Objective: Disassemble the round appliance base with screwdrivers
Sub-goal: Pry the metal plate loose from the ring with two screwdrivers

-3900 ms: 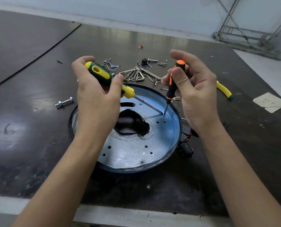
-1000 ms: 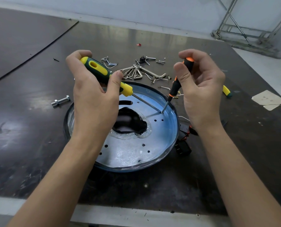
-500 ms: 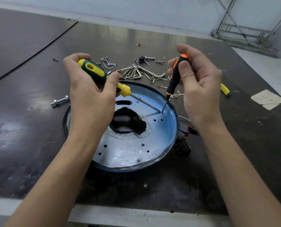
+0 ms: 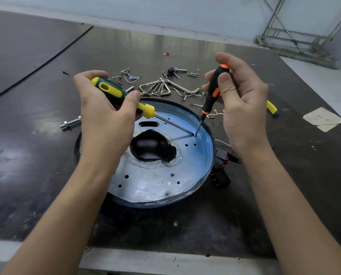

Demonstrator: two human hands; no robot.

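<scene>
A bolt (image 4: 70,123) lies on the surface (image 4: 32,159) at far left. The left hand (image 4: 104,118) wraps its fingers (image 4: 134,100) round the yellow screwdriver (image 4: 122,97), whose shaft slants down onto the base (image 4: 157,183), which sits on the surface below both hands. The right hand (image 4: 245,112) pinches the orange screwdriver (image 4: 212,94) in its fingers (image 4: 225,84), nearly upright. Both tips meet near the base's right rim.

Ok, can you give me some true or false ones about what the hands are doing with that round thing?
1. The left hand holds a yellow and green screwdriver. True.
2. The right hand holds a hammer. False: it holds a black and orange screwdriver.
3. Both screwdriver tips meet at one spot on the round base. True.
4. The hex keys lie inside the base. False: they lie on the table behind it.
</scene>
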